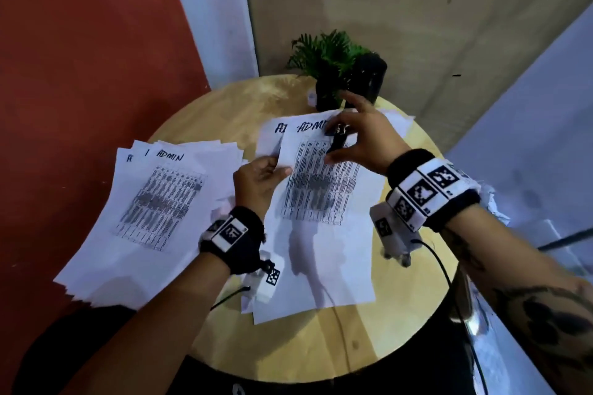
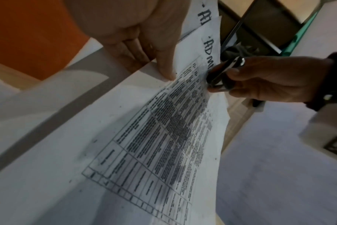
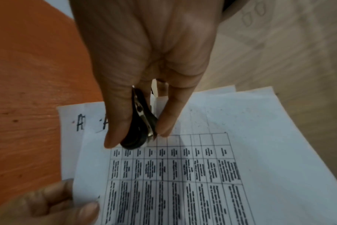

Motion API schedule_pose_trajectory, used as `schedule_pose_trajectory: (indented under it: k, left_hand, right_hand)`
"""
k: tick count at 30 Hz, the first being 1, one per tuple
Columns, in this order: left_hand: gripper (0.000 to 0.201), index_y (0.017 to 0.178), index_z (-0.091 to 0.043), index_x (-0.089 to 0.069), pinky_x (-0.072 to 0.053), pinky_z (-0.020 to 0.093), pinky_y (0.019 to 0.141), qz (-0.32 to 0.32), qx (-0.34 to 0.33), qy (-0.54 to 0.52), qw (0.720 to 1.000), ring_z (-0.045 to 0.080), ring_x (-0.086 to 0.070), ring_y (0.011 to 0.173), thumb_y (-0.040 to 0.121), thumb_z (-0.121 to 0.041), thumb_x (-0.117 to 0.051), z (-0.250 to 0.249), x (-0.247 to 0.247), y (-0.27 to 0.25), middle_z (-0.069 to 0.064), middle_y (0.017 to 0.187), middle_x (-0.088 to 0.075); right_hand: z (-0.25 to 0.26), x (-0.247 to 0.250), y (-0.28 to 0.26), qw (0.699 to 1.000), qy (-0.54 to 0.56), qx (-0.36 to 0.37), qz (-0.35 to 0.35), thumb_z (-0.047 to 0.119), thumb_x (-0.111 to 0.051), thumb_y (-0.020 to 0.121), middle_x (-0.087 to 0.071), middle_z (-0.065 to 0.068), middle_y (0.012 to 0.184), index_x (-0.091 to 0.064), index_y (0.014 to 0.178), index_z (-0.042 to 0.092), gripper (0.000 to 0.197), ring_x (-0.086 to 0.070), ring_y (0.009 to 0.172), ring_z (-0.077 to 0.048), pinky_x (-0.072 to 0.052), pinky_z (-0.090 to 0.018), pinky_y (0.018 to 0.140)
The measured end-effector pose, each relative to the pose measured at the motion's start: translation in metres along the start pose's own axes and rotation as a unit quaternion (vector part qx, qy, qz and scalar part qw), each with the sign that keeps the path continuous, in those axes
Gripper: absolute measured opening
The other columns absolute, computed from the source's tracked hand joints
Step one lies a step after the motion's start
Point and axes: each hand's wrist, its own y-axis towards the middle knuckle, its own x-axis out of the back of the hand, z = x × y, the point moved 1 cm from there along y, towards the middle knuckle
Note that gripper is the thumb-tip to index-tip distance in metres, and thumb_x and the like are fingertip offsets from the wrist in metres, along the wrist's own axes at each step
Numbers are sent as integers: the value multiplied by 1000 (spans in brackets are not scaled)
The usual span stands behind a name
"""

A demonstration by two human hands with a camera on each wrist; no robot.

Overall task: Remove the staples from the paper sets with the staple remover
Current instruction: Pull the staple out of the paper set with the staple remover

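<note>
A printed paper set (image 1: 321,234) headed "ADMIN" lies in the middle of the round table, its top sheet slid askew over the one below. My left hand (image 1: 272,173) pinches the top sheet's left edge, thumb on top (image 2: 167,70). My right hand (image 1: 337,144) holds the black staple remover (image 1: 337,137) between thumb and fingers, just above the sheet's upper part near the heading. In the right wrist view the staple remover (image 3: 140,126) hangs over the table grid of the paper set (image 3: 260,137). No staple is visible.
A fanned pile of loose sheets (image 1: 144,218) lies at the table's left and overhangs the edge. A potted plant (image 1: 324,61) and a black cylinder (image 1: 367,80) stand at the far edge. More papers (image 1: 398,120) lie behind my right hand. Cables cross the wooden table (image 1: 305,349).
</note>
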Motion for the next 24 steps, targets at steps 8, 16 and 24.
schedule_pose_trajectory:
  k: [8,16,24]
  left_hand:
    - [37,51,-30,-51,-39,26,57,-67,-130,129,981,1,-41,49,65,-54,-74,-62,32,-24,-14,50,-53]
    - [41,95,-34,-60,-50,21,76,-17,-194,-1,981,5,-63,84,62,-40,-83,-186,46,-34,-18,91,-67]
    - [7,85,-14,-72,-53,21,70,36,-229,-84,969,6,-70,75,83,-8,-69,-257,48,-67,-12,77,-74]
  right_hand:
    - [59,57,-22,997,-63,36,-24,24,-86,59,-58,-7,89,-70,94,7,42,-55,83,-21,-35,-26,65]
    - [129,106,-53,994,-55,72,-58,24,-87,57,-65,-10,89,-69,89,7,41,-64,81,-25,-50,-41,77]
    - [180,150,-94,987,-65,114,-96,25,-87,57,-63,-11,92,-70,91,7,43,-63,83,-24,-48,-41,81]
